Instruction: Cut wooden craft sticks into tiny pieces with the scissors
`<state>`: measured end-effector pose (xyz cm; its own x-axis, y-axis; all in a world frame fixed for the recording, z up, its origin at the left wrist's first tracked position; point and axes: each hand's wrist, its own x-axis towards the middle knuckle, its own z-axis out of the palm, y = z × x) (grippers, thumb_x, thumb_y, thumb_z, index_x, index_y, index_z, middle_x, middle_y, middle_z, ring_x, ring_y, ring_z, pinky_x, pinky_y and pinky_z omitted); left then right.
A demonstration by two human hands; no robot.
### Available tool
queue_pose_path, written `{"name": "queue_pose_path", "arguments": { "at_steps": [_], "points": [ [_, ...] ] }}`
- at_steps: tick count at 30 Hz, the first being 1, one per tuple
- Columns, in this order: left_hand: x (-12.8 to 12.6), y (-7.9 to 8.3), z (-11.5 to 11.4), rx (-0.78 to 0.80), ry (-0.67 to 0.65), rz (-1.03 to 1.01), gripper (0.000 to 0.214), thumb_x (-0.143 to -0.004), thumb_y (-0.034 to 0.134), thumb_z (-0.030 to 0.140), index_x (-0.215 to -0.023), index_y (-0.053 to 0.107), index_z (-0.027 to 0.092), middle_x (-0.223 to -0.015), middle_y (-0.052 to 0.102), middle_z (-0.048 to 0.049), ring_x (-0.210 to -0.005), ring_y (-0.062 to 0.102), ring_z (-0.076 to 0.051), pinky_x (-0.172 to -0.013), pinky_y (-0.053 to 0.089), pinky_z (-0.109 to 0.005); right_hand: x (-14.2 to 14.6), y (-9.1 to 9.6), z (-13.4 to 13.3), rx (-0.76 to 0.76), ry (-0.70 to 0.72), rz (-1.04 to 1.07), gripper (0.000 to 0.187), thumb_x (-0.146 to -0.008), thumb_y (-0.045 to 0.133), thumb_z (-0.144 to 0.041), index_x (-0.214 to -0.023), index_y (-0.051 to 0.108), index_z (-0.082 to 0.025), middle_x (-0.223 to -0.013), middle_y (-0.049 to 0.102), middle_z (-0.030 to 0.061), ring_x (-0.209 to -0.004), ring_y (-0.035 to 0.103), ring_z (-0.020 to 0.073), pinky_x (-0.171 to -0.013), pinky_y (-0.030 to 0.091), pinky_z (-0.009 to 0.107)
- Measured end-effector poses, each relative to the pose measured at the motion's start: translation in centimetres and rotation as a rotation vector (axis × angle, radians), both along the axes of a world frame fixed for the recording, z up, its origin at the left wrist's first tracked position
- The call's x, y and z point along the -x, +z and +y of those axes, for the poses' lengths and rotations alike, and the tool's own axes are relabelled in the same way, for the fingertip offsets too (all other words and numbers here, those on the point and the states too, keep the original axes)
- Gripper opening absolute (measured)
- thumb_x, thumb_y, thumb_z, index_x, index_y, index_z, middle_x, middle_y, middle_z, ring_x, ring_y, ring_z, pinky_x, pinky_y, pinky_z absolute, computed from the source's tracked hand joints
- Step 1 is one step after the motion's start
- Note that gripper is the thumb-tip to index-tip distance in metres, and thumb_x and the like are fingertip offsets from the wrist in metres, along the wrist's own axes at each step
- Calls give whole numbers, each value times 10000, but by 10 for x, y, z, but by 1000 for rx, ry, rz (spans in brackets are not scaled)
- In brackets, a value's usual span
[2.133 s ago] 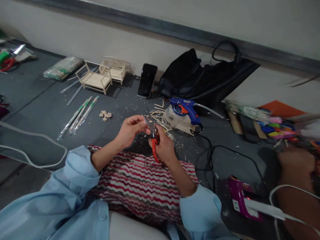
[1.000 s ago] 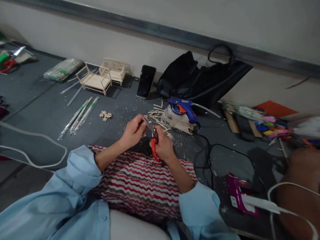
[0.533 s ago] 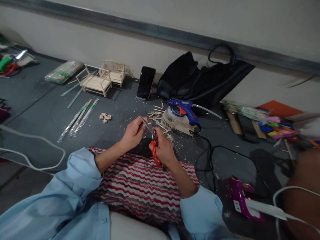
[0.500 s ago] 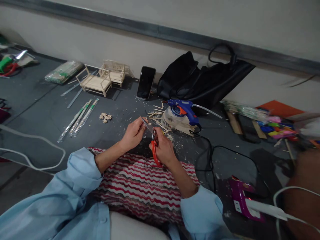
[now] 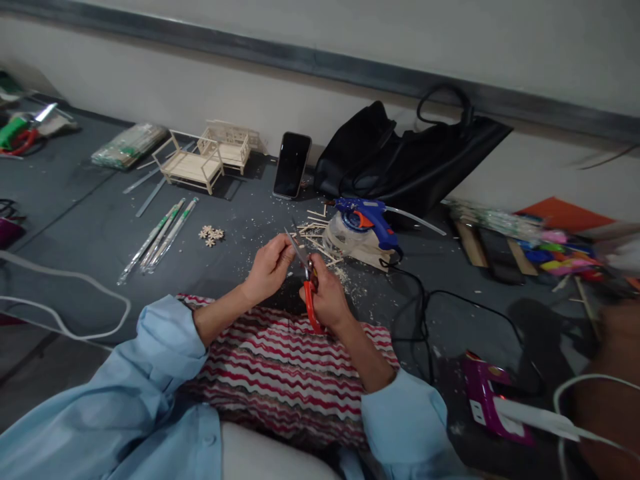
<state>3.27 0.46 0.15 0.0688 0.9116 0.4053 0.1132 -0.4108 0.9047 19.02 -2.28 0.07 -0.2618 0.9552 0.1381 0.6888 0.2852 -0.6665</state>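
My right hand (image 5: 327,293) is wrapped round the orange handle of a pair of scissors (image 5: 310,300), whose blades point away and to the left. Close to the blades, my left hand (image 5: 270,268) pinches a small pale piece that looks like wood; its shape is mostly hidden by the fingers. Both hands are above the front of the dark table, over a striped red and white cloth (image 5: 290,360). Just beyond the hands lie several cut wooden sticks (image 5: 315,230) and pale shavings.
A blue glue gun (image 5: 373,220) rests on a clear jar (image 5: 343,233), its black cord running right. Behind stand a phone (image 5: 293,165), a black bag (image 5: 390,160) and miniature wooden furniture (image 5: 193,167). Wrapped sticks (image 5: 160,233) and small flower-shaped pieces (image 5: 211,235) lie left. A purple power strip (image 5: 493,400) is at right.
The scissor blades have shifted slightly right and opened a little away from the left fingers. A small pale bit now shows below the left hand.
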Motion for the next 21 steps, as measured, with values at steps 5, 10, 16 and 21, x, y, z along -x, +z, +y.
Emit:
{"name": "queue_pose_path", "arguments": {
  "at_steps": [5,10,16,21],
  "points": [
    [2,4,-1,-11,-45,3,184,-917,496,354,-853,570,199,-760,562,-4,-715,495,-135,-712,392,-240,1,-4,3,-19,-12,38,367,-629,488,-210,-995,487,-231,-740,552,-18,-658,509,165,-578,368,267],
    [2,6,-1,-85,-12,58,186,-912,496,344,-812,547,196,-740,548,-4,-702,495,-136,-688,390,-241,0,-1,-1,-1,-9,-10,443,-651,481,-213,-1094,471,-224,-794,577,-4,-679,528,174,-595,374,274],
    [-2,-4,3,-190,51,121,263,-957,406,375,-799,509,193,-703,515,0,-649,474,-126,-633,381,-240,1,7,-3,53,-14,-72,479,-669,485,-217,-1146,450,-220,-795,571,-10,-651,516,163,-580,349,267],
    [-4,-6,4,-250,78,170,277,-975,372,380,-816,494,189,-700,512,0,-636,478,-121,-612,392,-236,0,6,-3,74,-5,-54,458,-669,490,-221,-1126,450,-224,-804,567,-6,-666,519,168,-585,348,273]
  ]
}}
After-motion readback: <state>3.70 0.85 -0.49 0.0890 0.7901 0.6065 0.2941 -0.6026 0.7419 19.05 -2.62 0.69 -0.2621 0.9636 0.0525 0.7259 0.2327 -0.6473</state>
